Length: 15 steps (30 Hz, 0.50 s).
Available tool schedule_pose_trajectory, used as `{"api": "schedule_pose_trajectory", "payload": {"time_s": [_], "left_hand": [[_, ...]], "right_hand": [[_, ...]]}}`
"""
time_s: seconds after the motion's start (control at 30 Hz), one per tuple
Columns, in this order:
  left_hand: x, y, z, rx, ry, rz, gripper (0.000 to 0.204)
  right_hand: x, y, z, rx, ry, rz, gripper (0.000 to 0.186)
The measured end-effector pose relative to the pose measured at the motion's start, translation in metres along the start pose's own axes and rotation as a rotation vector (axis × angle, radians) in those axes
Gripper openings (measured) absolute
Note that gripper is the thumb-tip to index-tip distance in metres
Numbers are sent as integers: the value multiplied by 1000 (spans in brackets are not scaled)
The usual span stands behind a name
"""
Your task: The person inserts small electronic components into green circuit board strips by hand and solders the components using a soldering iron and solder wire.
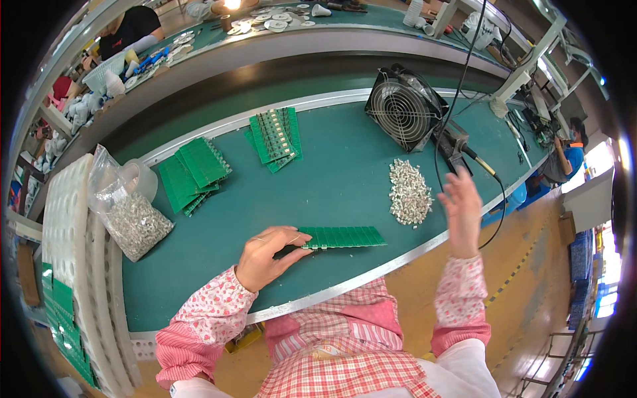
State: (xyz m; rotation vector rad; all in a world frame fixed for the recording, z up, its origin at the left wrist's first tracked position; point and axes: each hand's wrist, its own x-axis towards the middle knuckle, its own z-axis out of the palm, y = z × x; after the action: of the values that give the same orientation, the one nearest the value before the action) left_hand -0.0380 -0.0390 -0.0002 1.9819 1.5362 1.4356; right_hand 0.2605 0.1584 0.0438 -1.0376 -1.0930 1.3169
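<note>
My left hand [269,257] is closed on one end of a green circuit board panel [345,236]. The panel is held tilted just above the green tabletop, and small pale parts show along its lower edge. To the right, my right hand [462,212] is raised near the table's front edge, its fingers apart and slightly blurred, with nothing visible in them. Beside it on the table lies a heap of small whitish components [409,192]. Just beyond that hand, a soldering iron [481,162] rests in its stand [454,142].
A black fan [402,108] stands at the back right, with a black cable [446,113] hanging past it. Green board stacks [202,162] and boards with pale parts [275,138] lie farther back. A clear bag of components [136,225] leans by white foam trays [66,199] at left.
</note>
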Motion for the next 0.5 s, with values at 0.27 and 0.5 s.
{"api": "schedule_pose_trajectory", "payload": {"time_s": [0.27, 0.5], "left_hand": [[-2, 1, -3, -4, -76, -144, 24], [-5, 4, -7, 63, -118, -72, 25]], "right_hand": [[108, -6, -93, 256, 96, 140, 43], [75, -13, -65, -224, 223, -122, 26]]}}
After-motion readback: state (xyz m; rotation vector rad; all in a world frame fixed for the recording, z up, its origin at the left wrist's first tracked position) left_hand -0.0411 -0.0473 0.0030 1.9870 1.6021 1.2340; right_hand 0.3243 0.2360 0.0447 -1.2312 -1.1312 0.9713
